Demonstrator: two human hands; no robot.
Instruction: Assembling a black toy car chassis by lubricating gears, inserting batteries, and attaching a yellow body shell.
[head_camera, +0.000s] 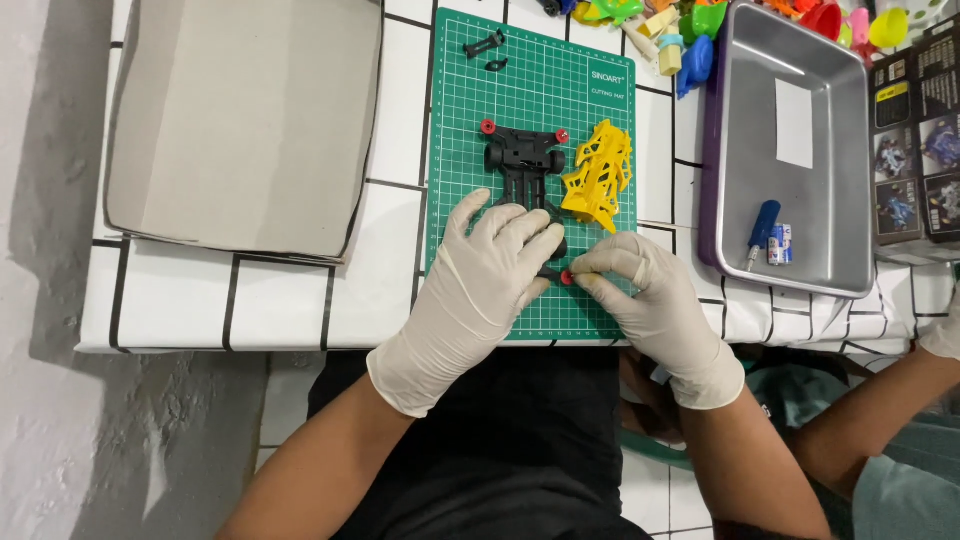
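Both gloved hands rest on one green cutting mat (590, 95). Left hand (487, 270) lies flat, fingers spread, pressing one black toy car chassis (525, 160). Right hand (650, 295) pinches one red roller (567, 278) at the chassis's near end. One yellow body shell (600, 175) lies just beside the chassis; one metal tray (850, 180) holds one blue-handled screwdriver (762, 230).

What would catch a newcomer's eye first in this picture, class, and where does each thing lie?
The two gloved hands at the centre: the left hand rests on a black toy car chassis on the green cutting mat, while the right hand pinches a small red roller at its near end. A bright yellow car body lies beside the chassis, with a metal tray further right.
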